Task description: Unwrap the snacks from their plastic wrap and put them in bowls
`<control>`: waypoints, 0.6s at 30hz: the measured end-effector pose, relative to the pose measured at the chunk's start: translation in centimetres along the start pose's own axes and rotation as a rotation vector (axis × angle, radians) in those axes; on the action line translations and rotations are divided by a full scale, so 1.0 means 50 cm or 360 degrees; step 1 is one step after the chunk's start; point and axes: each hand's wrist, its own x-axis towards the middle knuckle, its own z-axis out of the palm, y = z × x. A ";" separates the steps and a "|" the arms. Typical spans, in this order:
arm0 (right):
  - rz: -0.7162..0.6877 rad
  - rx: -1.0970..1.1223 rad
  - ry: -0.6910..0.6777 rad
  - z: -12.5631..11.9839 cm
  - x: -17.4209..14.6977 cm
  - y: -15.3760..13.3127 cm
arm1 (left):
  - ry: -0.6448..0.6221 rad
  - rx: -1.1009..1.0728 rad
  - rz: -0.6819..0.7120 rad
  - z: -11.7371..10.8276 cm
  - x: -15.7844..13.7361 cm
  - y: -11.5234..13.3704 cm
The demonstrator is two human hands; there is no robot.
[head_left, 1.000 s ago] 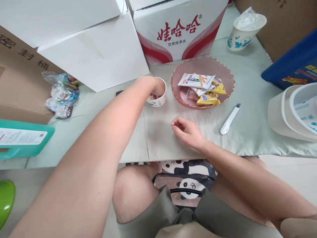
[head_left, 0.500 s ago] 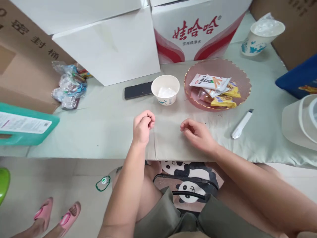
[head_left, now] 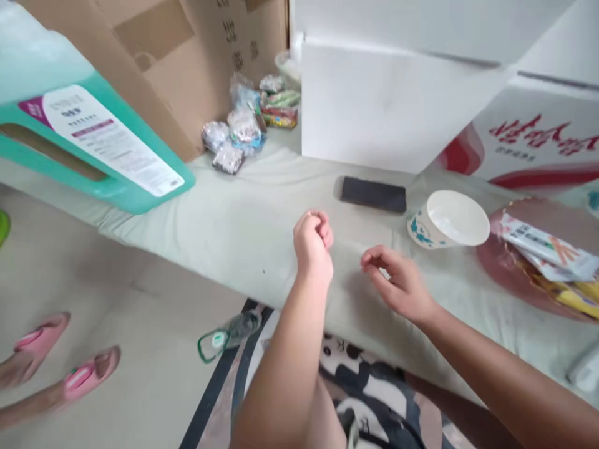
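Observation:
My left hand (head_left: 312, 244) is curled into a loose fist above the pale green cloth (head_left: 234, 231), and no object shows in it. To its right, my right hand (head_left: 397, 284) has its fingers bent, with the thumb close to the fingertips around a small gap. Nothing visible is held there either. A black phone (head_left: 373, 194) lies flat beyond both hands. Beside the phone stands a white paper bowl (head_left: 456, 218) with blue leaf prints, nearest to my right hand. The pink bowl (head_left: 496, 274) at the right edge holds wrapped snacks (head_left: 547, 246).
A large green-liquid jug (head_left: 140, 156) stands at left. Crumpled snack wrappers (head_left: 243, 128) lie by a cardboard box (head_left: 159, 68). White cartons (head_left: 374, 106) line the back. A plastic bottle (head_left: 243, 327) is below the table edge. Another person's feet in pink slippers (head_left: 91, 377) are at lower left.
My view has turned left, so the table items appear farther right and the jug shows more fully. My hands have come nearer each other; both stay curled.

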 end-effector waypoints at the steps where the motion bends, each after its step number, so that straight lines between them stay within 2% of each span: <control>1: -0.0072 -0.0034 -0.0001 0.016 0.053 -0.007 | 0.0036 -0.0080 -0.0026 -0.004 0.000 0.008; 3: -0.0179 -0.0098 -0.0013 0.048 0.167 -0.021 | 0.0121 -0.0232 -0.0121 -0.009 0.000 0.017; 6: -0.0304 -0.0207 -0.0032 0.100 0.341 -0.031 | 0.0118 -0.0365 -0.0243 -0.009 0.005 0.015; 9: -0.0352 -0.0361 -0.0119 0.161 0.491 -0.028 | 0.0120 -0.0317 -0.0291 -0.003 0.019 0.006; 13: -0.0358 -0.0529 -0.0087 0.242 0.626 -0.039 | 0.0104 -0.0186 -0.0375 -0.010 0.047 0.007; 18: -0.0349 -0.0663 -0.0059 0.317 0.746 -0.135 | 0.0217 -0.0194 -0.0330 -0.038 0.081 0.027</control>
